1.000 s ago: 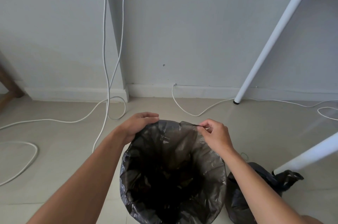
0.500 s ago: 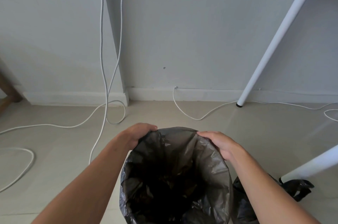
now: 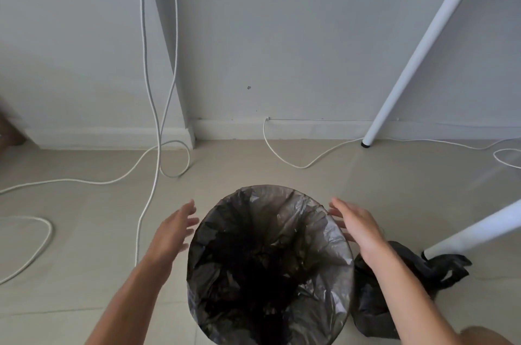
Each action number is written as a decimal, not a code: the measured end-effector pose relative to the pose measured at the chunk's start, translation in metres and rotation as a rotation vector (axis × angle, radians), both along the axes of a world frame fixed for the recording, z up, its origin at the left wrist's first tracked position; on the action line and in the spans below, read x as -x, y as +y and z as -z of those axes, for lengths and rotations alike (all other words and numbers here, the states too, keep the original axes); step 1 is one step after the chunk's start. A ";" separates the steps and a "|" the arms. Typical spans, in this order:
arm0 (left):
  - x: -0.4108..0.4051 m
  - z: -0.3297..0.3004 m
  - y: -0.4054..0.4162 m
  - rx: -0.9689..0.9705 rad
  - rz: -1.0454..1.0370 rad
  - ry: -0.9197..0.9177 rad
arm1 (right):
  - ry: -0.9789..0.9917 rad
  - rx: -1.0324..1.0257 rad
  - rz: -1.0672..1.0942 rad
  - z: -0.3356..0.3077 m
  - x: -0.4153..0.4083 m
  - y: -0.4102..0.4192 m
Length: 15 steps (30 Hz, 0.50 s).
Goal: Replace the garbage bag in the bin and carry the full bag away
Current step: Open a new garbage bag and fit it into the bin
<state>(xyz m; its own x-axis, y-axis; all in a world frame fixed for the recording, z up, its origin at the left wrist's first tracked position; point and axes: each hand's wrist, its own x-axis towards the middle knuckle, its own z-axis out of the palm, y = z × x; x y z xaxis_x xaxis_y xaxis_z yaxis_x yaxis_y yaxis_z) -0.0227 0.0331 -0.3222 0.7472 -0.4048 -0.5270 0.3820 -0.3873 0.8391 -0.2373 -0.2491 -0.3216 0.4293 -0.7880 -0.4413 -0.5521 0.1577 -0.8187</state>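
— Where's the bin (image 3: 270, 265) now?

— On the tiled floor (image 3: 84, 246) near the wall, a black liner (image 3: 318, 234) stretched over its round rim and sagging down inside.

— And the hands?

— One on each side of the rim. The left hand (image 3: 172, 229) is just beside it, fingers (image 3: 188, 208) spread and loose, holding nothing. The right hand (image 3: 358, 224) is at the opposite edge, fingers (image 3: 337, 203) also apart, pinching nothing; whether they brush the plastic, I cannot tell.

— The full bag?

— The full bag (image 3: 394, 288), black and knotted, lies on the floor just right of the bin, against a white table leg (image 3: 476, 232). White cables (image 3: 152, 107) trail along the floor.
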 end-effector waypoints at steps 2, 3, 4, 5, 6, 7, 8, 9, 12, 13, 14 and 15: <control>0.033 -0.005 0.007 0.056 0.005 0.013 | -0.024 0.066 -0.007 -0.006 0.016 0.023; 0.048 -0.006 0.007 0.103 0.007 0.062 | -0.038 0.074 -0.035 -0.008 0.020 0.036; 0.060 -0.003 0.005 0.155 -0.018 0.107 | -0.046 0.075 -0.067 -0.009 0.022 0.048; 0.067 -0.004 0.002 0.179 -0.071 0.140 | -0.042 0.079 -0.088 -0.009 0.021 0.056; 0.072 -0.003 0.000 0.200 -0.127 0.170 | -0.035 0.094 -0.093 -0.008 0.019 0.060; 0.073 -0.005 -0.003 0.222 -0.169 0.195 | -0.036 0.111 -0.090 -0.008 0.017 0.062; 0.072 -0.003 -0.004 0.250 -0.190 0.213 | -0.044 0.119 -0.084 -0.008 0.014 0.061; 0.070 -0.004 -0.005 0.271 -0.184 0.224 | -0.052 0.115 -0.083 -0.009 0.011 0.059; 0.062 -0.002 -0.007 0.322 -0.123 0.304 | -0.086 0.066 -0.101 -0.012 0.006 0.052; 0.060 -0.002 -0.007 0.340 -0.136 0.314 | -0.102 0.052 -0.083 -0.012 0.006 0.051; 0.059 -0.002 -0.007 0.364 -0.178 0.306 | -0.108 0.054 -0.051 -0.012 0.007 0.051; 0.060 -0.001 -0.006 0.379 -0.244 0.278 | -0.100 0.064 -0.002 -0.012 0.010 0.053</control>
